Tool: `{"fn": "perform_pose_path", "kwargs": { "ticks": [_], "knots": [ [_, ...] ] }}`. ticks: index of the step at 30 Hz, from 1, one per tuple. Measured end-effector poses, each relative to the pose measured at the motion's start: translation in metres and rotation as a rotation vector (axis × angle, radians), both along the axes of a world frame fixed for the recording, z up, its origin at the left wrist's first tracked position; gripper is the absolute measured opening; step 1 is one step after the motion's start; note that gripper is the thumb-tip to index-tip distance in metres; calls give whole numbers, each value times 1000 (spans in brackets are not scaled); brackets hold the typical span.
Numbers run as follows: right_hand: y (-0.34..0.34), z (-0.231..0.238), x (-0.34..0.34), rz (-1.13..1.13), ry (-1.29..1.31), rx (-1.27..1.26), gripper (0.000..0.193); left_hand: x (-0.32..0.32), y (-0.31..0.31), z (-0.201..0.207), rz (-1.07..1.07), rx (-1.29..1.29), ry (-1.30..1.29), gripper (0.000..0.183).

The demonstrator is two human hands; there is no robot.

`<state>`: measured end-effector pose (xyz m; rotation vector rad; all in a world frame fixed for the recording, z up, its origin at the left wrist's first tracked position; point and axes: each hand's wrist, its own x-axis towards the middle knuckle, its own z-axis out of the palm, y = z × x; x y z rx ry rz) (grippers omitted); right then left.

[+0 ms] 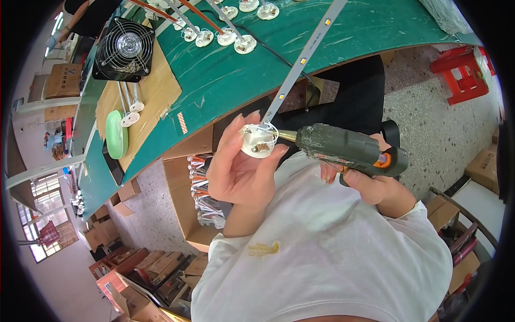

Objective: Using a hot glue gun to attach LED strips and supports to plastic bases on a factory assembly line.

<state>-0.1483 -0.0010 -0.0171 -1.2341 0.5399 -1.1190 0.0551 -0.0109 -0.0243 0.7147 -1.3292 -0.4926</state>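
Pinching a round white lamp base (257, 140) in the left hand (238, 173), with its LED strip (293, 78) slanting away up-right before the green worktop (225, 86); gripping a dark hot-glue gun (343, 145) in the right hand (369, 187), aiming its brass nozzle (288, 135) leftward beside the white wires (275, 130), too close to tell touching from apart.

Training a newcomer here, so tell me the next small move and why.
Probably squeeze a dab from the dark green plastic glue gun in the right hand: its brass-coloured metal nozzle points at the round white plastic base, which the left hand holds by its rim.
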Motion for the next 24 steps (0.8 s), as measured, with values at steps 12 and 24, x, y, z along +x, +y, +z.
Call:
{"fn": "perform_pose_path", "kwargs": {
  "ticks": [12,24],
  "knots": [
    [1,2,2,0,-50,63,17,3,0,-1,28,-22,-60,61],
    [1,0,-1,18,-38,29,15,1,0,-1,35,-25,-61,60]
  ]
}}
